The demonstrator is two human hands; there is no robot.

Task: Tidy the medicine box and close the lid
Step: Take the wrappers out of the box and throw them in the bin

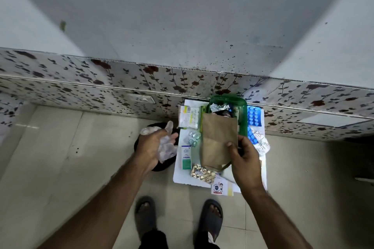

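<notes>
A green medicine box (242,115) stands open at the back of a small white table (180,176), with foil packets inside. My right hand (243,159) grips a brown paper bag (217,139) that leans over the box's front rim. My left hand (153,145) holds crumpled clear plastic (167,147) left of the table, above a dark round bin (157,166). Loose on the table lie a white medicine carton (188,117), a clear blister (192,139), a green-and-white carton (186,156), a gold blister strip (203,173) and blue blister strips (254,115). No lid shows apart from the box.
The table stands against a floral-patterned wall panel (101,87). A small printed card (219,187) and crumpled foil (261,141) lie on the table's near and right sides. My feet in dark sandals (210,218) stand on pale floor tiles in front of it.
</notes>
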